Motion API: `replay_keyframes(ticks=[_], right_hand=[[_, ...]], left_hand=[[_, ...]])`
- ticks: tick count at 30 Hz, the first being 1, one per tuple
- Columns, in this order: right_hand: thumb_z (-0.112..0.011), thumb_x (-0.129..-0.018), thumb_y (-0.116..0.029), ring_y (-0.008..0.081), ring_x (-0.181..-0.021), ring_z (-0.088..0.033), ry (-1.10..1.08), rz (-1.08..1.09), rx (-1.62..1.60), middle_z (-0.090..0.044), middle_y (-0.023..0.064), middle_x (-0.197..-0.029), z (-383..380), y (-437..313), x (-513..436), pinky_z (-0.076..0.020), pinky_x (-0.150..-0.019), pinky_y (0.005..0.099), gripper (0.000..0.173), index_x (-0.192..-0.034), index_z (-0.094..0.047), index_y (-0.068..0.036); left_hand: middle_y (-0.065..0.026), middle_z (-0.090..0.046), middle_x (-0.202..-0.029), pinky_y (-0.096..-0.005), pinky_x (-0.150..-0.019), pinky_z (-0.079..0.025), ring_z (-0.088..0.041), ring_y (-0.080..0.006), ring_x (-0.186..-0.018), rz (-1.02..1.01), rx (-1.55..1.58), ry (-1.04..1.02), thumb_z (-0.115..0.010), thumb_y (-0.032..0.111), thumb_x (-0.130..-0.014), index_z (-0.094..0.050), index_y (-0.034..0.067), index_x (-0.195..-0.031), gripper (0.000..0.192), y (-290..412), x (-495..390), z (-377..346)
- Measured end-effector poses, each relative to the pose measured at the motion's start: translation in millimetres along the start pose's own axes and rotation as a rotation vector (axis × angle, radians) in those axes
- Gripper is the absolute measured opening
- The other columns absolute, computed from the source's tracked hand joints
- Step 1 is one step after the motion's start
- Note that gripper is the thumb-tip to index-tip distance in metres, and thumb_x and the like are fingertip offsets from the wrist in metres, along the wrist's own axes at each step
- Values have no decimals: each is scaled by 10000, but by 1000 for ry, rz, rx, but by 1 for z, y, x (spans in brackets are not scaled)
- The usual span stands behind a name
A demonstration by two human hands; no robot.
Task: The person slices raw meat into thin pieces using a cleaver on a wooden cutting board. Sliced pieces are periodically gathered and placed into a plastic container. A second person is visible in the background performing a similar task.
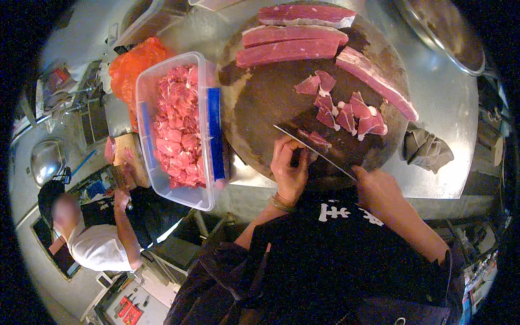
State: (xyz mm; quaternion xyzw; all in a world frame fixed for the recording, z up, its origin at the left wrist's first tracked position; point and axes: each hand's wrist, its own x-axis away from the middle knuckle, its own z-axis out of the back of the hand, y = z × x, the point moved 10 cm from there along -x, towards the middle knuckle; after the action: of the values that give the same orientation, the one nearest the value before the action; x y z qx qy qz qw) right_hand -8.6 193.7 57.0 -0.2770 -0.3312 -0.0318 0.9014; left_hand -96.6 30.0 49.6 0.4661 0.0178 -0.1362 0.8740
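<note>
My right hand (375, 189) grips a kitchen knife (317, 152), whose blade runs up and left over the round chopping block (264, 105). Close against the near side of the blade, my left hand (290, 164) rests with curled fingers; whether anything is pinched under them is hidden. A thin meat slice (317, 139) lies just beyond the blade. Farther up the block are several cut meat pieces (345, 115). Long raw meat strips (288, 53) lie across its far side, and another strip (378, 83) with a pale fatty edge slants along the right.
Left of the block stands a clear plastic tub (205, 122) full of cut meat, beside an orange plastic bag (138, 69). A crumpled cloth (428, 150) lies on the metal table (443, 101) at right. A co-worker (101, 248) stands at left by a smaller cutting board (138, 156).
</note>
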Motion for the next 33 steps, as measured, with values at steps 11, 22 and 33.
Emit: replay_keyframes(ticks=[11, 22, 33], right_hand=[[-580, -806, -44, 427, -716, -659, 63, 22, -24, -662, 239, -761, 0, 2, -2, -543, -669, 509, 208, -1006, -609, 5], [-533, -856, -78, 391, -648, -658, 36, 33, 59, -661, 204, -725, -6, 16, 41, -526, -594, 516, 395, -1251, -551, -71], [-528, -856, -90, 391, -665, -673, -2, 31, 64, -671, 203, -732, 1, -3, 23, -543, -599, 515, 365, -1217, -546, -34]], left_hand=[[-150, -606, -1035, -367, -835, -488, -592, -326, -963, -46, -48, 27, -697, -71, -728, -612, 17, -966, 268, 10, -1, 4], [-125, -609, -1036, -359, -805, -493, -592, -300, -924, -101, 0, 76, -719, -39, -756, -636, 10, -983, 246, 11, 4, 14], [-168, -606, -997, -369, -785, -487, -595, -355, -902, -92, -8, 20, -672, -53, -773, -635, -15, -1040, 273, 13, 0, 8]])
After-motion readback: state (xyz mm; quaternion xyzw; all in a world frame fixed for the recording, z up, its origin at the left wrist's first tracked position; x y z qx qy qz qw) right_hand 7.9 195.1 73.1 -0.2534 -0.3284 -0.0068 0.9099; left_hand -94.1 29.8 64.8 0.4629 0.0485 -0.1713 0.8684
